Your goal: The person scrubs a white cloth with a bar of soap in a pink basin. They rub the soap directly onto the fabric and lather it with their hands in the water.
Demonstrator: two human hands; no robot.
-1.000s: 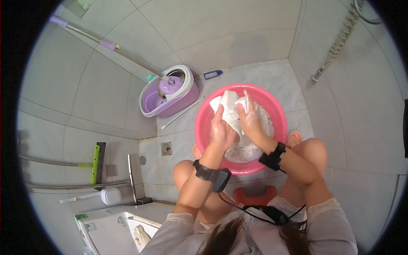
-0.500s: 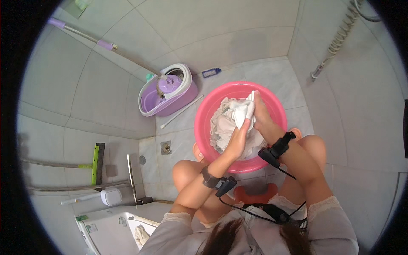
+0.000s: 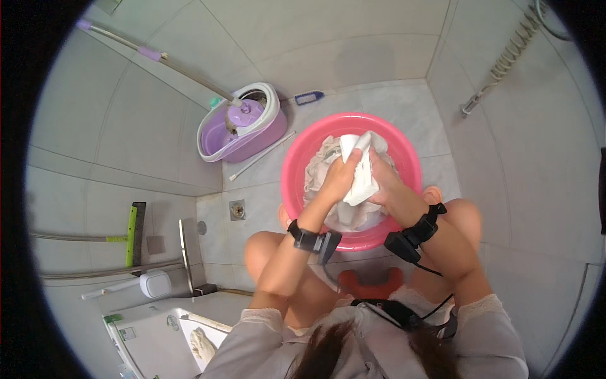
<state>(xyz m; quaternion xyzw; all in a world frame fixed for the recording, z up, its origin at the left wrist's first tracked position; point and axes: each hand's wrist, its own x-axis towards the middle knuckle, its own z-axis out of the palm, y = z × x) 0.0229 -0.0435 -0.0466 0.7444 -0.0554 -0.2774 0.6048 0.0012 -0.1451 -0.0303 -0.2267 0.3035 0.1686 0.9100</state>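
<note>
A white cloth (image 3: 361, 183) is bunched between my two hands above a pink basin (image 3: 293, 155). My left hand (image 3: 339, 178) grips it from the left, with the thumb lying on top. On the other side my right hand (image 3: 383, 178) is closed round the cloth, its fingertips partly hidden behind the folds. Off-white wet laundry (image 3: 319, 169), with some lacy edges, fills the basin below. Part of the held cloth hangs down toward this laundry; I cannot tell whether they are one piece.
A purple mop bucket (image 3: 255, 140) holding a mop (image 3: 246, 114) stands beyond the basin to the left. Near it lie a blue brush (image 3: 309, 98) and a white rod (image 3: 262, 156). A floor drain (image 3: 237, 210) is at left. A red stool (image 3: 372, 283) shows beneath me.
My hands have turned the white cloth: its broad white face now shows upward between them. The left hand has moved up and slightly left, its thumb nearer the cloth's top. The view has shifted slightly.
</note>
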